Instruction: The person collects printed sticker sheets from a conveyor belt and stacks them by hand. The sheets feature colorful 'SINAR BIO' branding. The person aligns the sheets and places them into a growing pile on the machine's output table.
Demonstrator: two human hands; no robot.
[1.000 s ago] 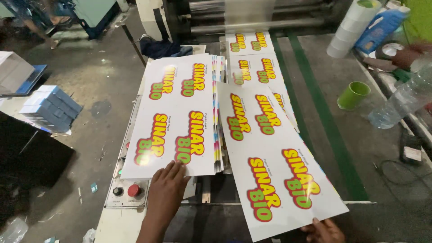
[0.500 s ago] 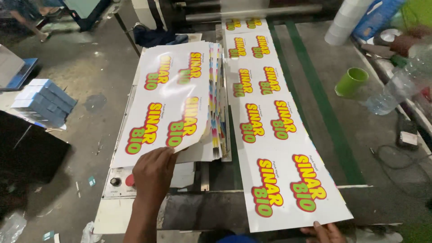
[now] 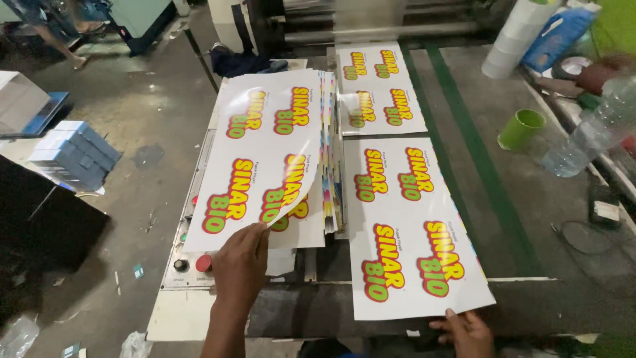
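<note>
sheet-stacking step at the stack of printed sheets [image 3: 311, 219]. left hand [image 3: 240, 265], fingers curled, pinches the near corner of the top sheet [image 3: 262, 159], lifted and bowed over the stack. right of the stack, the right hand [image 3: 464, 329] grips the near edge of the long printed sheet [image 3: 411, 232]. next move likely calls for squaring the lifted sheet's edges to the stack.

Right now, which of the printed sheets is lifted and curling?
The top sheet of the left stack, raised at its near edge by the left hand. The sheets on the right lie flat.
</note>
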